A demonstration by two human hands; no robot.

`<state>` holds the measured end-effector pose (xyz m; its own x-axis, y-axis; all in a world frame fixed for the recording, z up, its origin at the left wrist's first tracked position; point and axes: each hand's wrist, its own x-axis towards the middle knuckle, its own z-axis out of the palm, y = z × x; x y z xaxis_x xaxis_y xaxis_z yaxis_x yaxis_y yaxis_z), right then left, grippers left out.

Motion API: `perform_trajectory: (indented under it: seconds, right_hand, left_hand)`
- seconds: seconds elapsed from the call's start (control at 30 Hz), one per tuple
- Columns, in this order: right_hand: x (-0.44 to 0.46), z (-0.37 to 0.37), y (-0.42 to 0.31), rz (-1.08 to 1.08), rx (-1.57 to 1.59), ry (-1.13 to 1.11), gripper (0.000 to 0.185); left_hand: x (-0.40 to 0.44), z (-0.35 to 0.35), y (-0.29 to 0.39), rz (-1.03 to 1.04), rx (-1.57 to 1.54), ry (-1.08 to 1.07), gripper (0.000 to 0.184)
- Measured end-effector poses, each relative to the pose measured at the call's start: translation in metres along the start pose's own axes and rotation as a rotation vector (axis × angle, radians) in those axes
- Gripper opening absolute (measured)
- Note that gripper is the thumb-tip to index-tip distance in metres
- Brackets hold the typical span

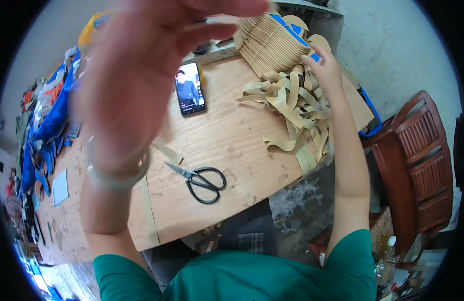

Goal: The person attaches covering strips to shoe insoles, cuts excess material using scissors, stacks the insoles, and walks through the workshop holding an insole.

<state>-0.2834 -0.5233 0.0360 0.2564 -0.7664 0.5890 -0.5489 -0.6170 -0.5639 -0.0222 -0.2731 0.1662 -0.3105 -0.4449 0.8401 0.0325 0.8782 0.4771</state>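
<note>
My left hand (pixel 136 75) is raised close to the camera, large and blurred, with a pale bracelet (pixel 116 173) at the wrist. Its thumb and a finger point right with a gap between them, and nothing shows in it; the top of the hand is cut off. Over at the right end of the table, my right hand (pixel 326 70) has its fingers closed at a tan piece with a blue patch (pixel 316 57). It touches the edge of a tied stack of tan, sole-shaped pieces (pixel 272 42). Below that hand lies a tangle of tan strips (pixel 287 100).
Black-handled scissors (pixel 204 183) lie on the wooden table (pixel 227 135), blades toward the left. A phone (pixel 190 90) with a lit screen lies farther back. Blue material (pixel 54 115) is heaped at left. A brown wooden chair (pixel 417 165) stands at right beside a blue-rimmed container (pixel 371 118).
</note>
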Motion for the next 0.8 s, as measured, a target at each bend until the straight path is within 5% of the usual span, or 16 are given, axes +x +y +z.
perform_trajectory:
  seconds: [0.17, 0.23, 0.3, 0.37, 0.4, 0.43, 0.5, 0.6, 0.8]
  right_hand:
    - [-0.096, -0.032, -0.102, 0.063, 0.624, 0.059, 0.027]
    - [-0.136, -0.054, -0.149, -0.092, 0.716, 0.068, 0.018]
    - [-0.177, -0.085, -0.193, -0.354, 0.915, 0.137, 0.012]
    - [-0.188, -0.107, -0.226, -0.826, 1.379, -0.081, 0.010]
    - [-0.203, -0.125, -0.246, -0.770, 1.329, -0.048, 0.012]
    - [-0.216, -0.140, -0.264, -0.721, 1.279, -0.021, 0.015]
    - [-0.225, -0.151, -0.288, -0.650, 1.263, 0.086, 0.009]
    - [-0.234, -0.156, -0.316, -0.587, 1.242, 0.204, 0.017]
    - [-0.250, -0.157, -0.370, -0.596, 1.246, 0.215, 0.011]
  left_hand:
    - [-0.023, 0.023, 0.110, -0.205, 0.073, -0.326, 0.029]
    - [-0.059, 0.061, 0.137, -0.275, -0.132, -0.054, 0.023]
    - [-0.070, 0.080, 0.157, 0.005, -0.022, -0.052, 0.022]
    - [-0.085, 0.096, 0.188, -0.010, -0.034, -0.018, 0.025]
    - [-0.091, 0.101, 0.205, -0.025, -0.048, 0.019, 0.046]
    - [-0.094, 0.105, 0.221, -0.025, -0.046, 0.020, 0.046]
    - [-0.092, 0.111, 0.247, -0.071, 0.219, 0.376, 0.034]
    - [-0.081, 0.100, 0.262, 0.216, 0.611, 0.372, 0.033]
    - [-0.115, 0.101, 0.298, 0.188, 0.686, 0.465, 0.034]
